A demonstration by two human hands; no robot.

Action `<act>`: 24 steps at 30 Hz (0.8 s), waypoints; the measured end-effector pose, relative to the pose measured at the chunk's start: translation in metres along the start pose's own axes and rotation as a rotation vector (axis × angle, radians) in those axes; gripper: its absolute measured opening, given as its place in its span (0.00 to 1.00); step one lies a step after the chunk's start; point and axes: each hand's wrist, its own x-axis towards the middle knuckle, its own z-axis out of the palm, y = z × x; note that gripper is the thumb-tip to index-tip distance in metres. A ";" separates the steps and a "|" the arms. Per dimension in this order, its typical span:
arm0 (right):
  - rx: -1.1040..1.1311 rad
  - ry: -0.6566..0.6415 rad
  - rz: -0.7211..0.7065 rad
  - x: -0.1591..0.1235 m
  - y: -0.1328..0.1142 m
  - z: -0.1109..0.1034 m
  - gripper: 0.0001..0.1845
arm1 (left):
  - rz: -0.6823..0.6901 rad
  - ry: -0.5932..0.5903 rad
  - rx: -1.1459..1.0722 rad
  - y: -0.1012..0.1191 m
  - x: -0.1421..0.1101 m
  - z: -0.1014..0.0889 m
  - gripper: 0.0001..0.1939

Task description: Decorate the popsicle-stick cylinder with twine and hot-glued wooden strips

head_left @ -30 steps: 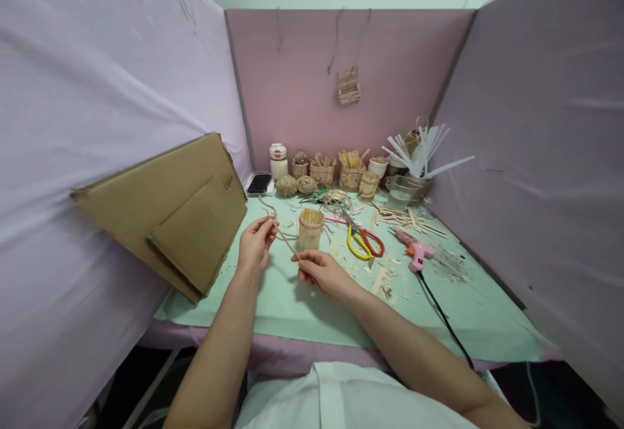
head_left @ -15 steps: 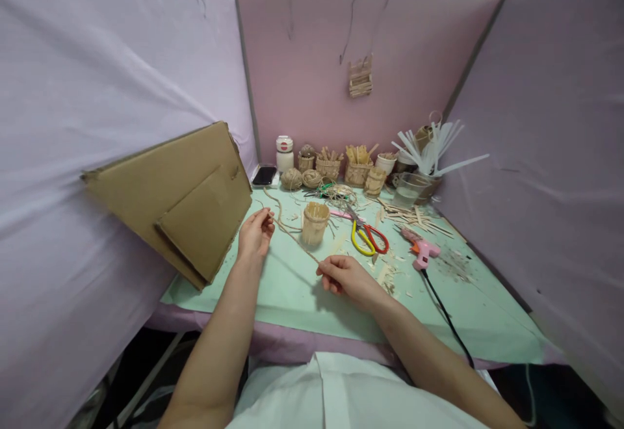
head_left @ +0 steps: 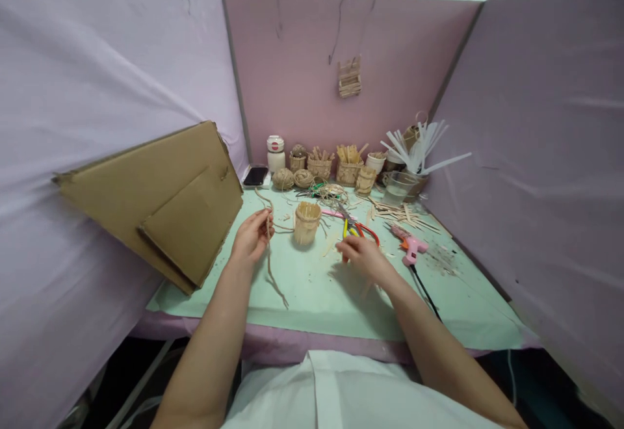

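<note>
My left hand (head_left: 252,235) is closed in a pinch on a length of jute twine (head_left: 269,266), whose loose end trails down over the green tabletop. My right hand (head_left: 364,259) hovers at the handles of the scissors (head_left: 368,233), covering part of the yellow one; its fingers reach leftward, apart, and no grip on the scissors shows. Between the hands stands a small cup-shaped wooden holder (head_left: 307,224), made of upright sticks with a band around it. More twine lies on the table behind and beside it.
A pink glue gun (head_left: 413,247) with a black cord lies at right, near scattered thin sticks (head_left: 407,213). A folded cardboard piece (head_left: 166,201) leans at left. Along the back stand twine balls (head_left: 283,179), stick-filled baskets (head_left: 349,172), a white bottle (head_left: 275,154) and a phone (head_left: 256,176).
My right hand has let go of the twine and moved right to the scissors. The twine, stretched between both hands before, now hangs from my left hand. The view has shifted slightly.
</note>
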 end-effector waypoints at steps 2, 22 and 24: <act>-0.284 0.183 0.056 0.014 0.008 -0.016 0.13 | -0.070 -0.119 0.097 -0.001 -0.005 0.003 0.13; -0.720 0.074 0.444 0.035 0.014 -0.035 0.19 | -0.256 -0.283 0.340 -0.007 -0.014 0.007 0.17; -0.746 0.079 0.458 0.025 0.009 -0.043 0.17 | -0.267 -0.283 0.338 -0.008 -0.012 0.005 0.17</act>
